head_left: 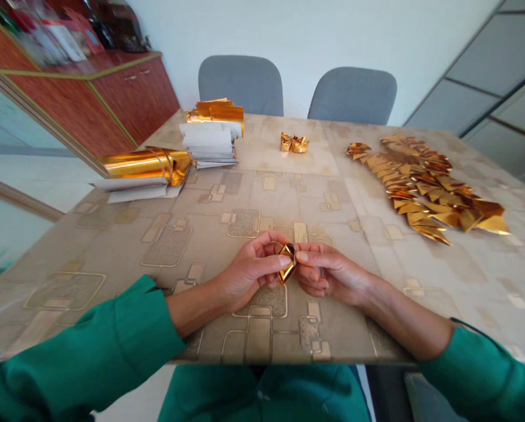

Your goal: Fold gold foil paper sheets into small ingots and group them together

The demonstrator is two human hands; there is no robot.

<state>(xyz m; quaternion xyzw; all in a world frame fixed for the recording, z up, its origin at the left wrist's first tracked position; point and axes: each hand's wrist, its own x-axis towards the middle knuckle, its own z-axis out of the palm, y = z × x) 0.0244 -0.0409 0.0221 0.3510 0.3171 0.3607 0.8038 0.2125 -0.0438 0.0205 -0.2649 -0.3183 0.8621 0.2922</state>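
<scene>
Between my two hands, over the front of the table, is a small folded piece of gold foil paper (286, 266). My left hand (260, 264) pinches its left side between thumb and fingers. On its right edge, my right hand (321, 266) grips with thumb and forefinger, the other fingers curled below. Part of the folded paper is hidden behind my fingertips. Farther back on the table stand a couple of finished-looking gold paper ingots (298, 143). To the right lies a spread of many folded gold paper pieces (420, 181), overlapping in rows.
A stack of gold and white paper sheets (210, 140) stands at the back left. Beside it lies a banded gold paper bundle (146, 164). Two grey chairs (240, 85) are behind the patterned table (262, 193). A wooden cabinet (126, 97) stands at the left.
</scene>
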